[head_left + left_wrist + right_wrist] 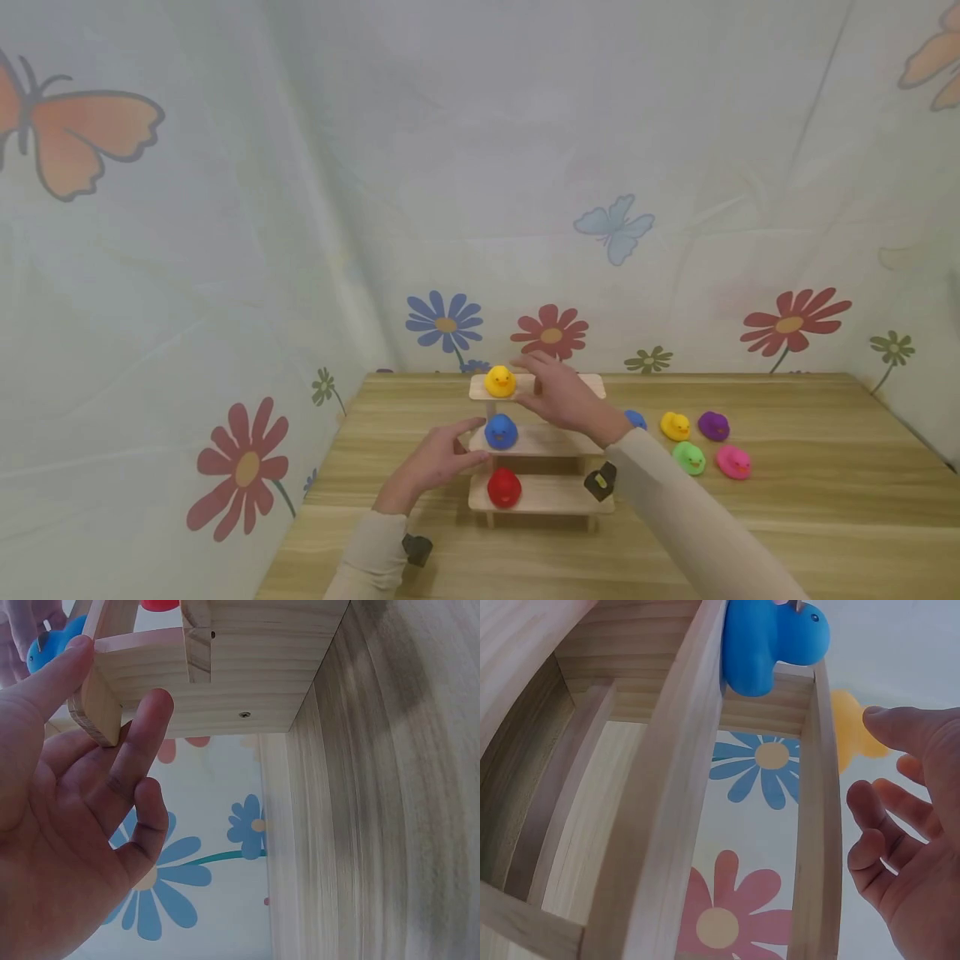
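A three-tier wooden shelf [555, 442] stands on the table. On its left side are a yellow rubber duck [500, 381] on the top tier, a blue duck [501, 432] on the middle tier and a red duck [504, 488] on the bottom one. My left hand [433, 462] holds the left end of the middle tier, thumb on one side and fingers on the other, as the left wrist view shows. Beside the yellow duck, above the top tier, my right hand [566, 396] has its thumb and fingers spread loosely, with nothing gripped.
Right of the shelf lie more ducks: a blue one [635, 419] partly behind the right arm, a yellow one [675, 426], a purple one [714, 426], a green one [689, 458] and a pink one [733, 462]. A flower-printed curtain [480, 167] hangs behind the table [825, 517].
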The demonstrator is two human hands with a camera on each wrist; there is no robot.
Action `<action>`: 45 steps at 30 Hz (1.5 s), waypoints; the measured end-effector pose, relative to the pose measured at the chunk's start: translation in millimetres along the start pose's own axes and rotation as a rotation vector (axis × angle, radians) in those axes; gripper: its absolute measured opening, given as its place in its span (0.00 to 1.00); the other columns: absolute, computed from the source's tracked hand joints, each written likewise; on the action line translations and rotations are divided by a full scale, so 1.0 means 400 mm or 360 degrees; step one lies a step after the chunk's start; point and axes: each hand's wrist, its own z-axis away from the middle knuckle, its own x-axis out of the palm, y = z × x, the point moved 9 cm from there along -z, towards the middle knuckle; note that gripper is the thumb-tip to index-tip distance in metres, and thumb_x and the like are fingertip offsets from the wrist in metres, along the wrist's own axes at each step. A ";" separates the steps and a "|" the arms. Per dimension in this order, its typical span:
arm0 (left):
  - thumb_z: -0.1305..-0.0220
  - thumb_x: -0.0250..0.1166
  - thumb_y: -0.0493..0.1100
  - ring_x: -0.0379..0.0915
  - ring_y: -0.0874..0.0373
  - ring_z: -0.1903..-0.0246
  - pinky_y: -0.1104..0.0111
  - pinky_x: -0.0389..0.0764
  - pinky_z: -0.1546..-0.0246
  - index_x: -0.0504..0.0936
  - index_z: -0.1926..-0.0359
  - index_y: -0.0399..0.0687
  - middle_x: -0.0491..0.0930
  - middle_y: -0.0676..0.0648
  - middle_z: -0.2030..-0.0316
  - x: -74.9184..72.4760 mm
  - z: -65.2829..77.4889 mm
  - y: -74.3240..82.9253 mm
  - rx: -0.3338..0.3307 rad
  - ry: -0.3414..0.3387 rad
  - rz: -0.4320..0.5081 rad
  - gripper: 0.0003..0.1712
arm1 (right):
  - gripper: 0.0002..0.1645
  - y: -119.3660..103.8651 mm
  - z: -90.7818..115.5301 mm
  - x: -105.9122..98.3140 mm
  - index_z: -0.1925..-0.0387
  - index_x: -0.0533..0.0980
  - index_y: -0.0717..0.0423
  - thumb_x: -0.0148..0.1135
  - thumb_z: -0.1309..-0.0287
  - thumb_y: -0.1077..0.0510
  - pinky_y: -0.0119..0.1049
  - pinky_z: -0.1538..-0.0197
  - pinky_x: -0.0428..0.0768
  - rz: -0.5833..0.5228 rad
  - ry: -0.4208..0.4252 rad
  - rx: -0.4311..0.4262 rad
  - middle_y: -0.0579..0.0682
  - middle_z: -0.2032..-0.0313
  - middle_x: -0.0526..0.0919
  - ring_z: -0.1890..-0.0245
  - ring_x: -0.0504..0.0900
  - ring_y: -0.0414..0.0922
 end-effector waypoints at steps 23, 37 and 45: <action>0.42 0.63 0.60 0.74 0.59 0.73 0.66 0.77 0.73 0.66 0.33 0.55 0.78 0.55 0.72 0.000 0.006 0.006 0.0022 0.0004 -0.0016 0.37 | 0.27 0.006 -0.038 0.057 0.40 0.71 0.44 0.64 0.42 0.54 0.26 0.64 0.75 -0.0069 -0.0103 0.0032 0.43 0.43 0.75 0.70 0.74 0.37; 0.42 0.63 0.61 0.75 0.59 0.73 0.66 0.77 0.72 0.66 0.34 0.56 0.79 0.55 0.72 0.002 0.001 0.005 0.0008 -0.0005 0.0002 0.38 | 0.26 0.009 -0.040 0.054 0.43 0.72 0.47 0.66 0.44 0.54 0.29 0.60 0.77 -0.0034 -0.0092 0.0112 0.44 0.46 0.76 0.66 0.76 0.39; 0.42 0.63 0.60 0.74 0.59 0.74 0.66 0.77 0.73 0.66 0.33 0.55 0.79 0.53 0.73 0.000 0.001 0.002 0.0020 0.0004 -0.0010 0.37 | 0.25 0.005 -0.030 0.045 0.43 0.72 0.46 0.65 0.43 0.54 0.32 0.58 0.78 -0.0010 -0.0065 0.0088 0.45 0.47 0.77 0.65 0.76 0.39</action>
